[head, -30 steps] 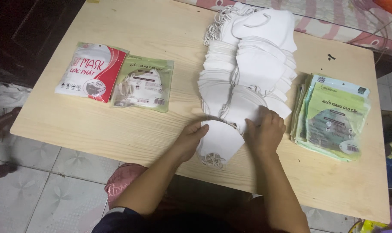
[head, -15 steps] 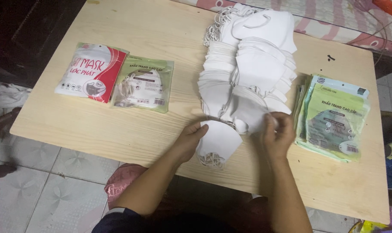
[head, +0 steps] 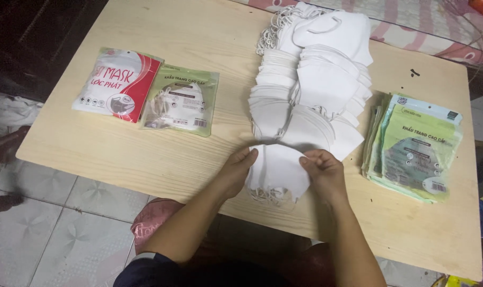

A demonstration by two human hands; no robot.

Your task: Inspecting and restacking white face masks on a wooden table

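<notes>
Both hands, left hand (head: 239,169), right hand (head: 321,171), fingers pinching soft white folded mask (head: 277,171)

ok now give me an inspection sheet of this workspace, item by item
surface: light wooden table, small dark mark near its far right corner
job's things: white face mask at the near edge, pinched on both sides; long overlapping pile of white masks behind it
clutter: red and white mask packet and green mask packet at left; stack of green packets at right
grippers: left hand and right hand each grip the near mask
cables: nothing seen
surroundings: tiled floor, pink striped cloth beyond the table, red stool under the near edge
</notes>
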